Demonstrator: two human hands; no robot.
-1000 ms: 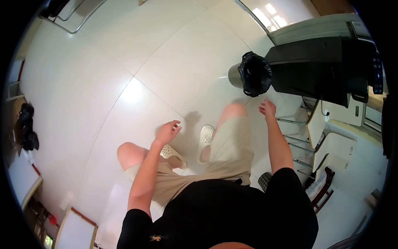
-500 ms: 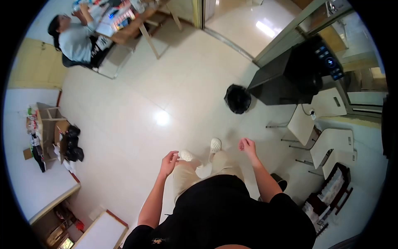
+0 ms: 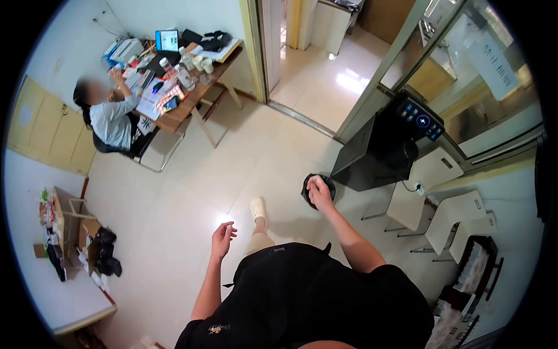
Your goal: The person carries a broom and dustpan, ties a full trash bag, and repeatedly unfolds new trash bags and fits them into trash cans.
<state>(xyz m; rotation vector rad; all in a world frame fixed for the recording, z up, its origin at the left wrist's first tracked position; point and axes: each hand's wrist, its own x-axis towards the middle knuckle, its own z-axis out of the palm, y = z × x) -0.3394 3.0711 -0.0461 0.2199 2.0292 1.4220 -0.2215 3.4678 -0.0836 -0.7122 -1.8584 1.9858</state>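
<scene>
My left hand (image 3: 222, 239) hangs in front of my body above the tiled floor. Its fingers are loosely bent and apart, and nothing shows in them. Farther forward, my right hand (image 3: 319, 193) appears over the black-lined waste bin (image 3: 306, 200), which lies on the floor below it and is partly covered by the hand in this view. The right fingers are loosely curled with small gaps, and I see no object in them. A cream clog (image 3: 258, 209) is on one foot; the other foot is hidden beneath my black shirt (image 3: 314, 285).
A black cabinet-like machine (image 3: 360, 157) with a lit panel stands past the bin. White chairs (image 3: 407, 203) line the right wall. At upper left, a person (image 3: 116, 125) sits at a cluttered wooden table (image 3: 177, 119). A doorway (image 3: 305, 122) opens ahead; shelves (image 3: 61, 218) stand left.
My view has tilted up and moved forward, showing more of the table and doorway. My right hand now overlaps the bin. One foot has gone out of sight under my shirt.
</scene>
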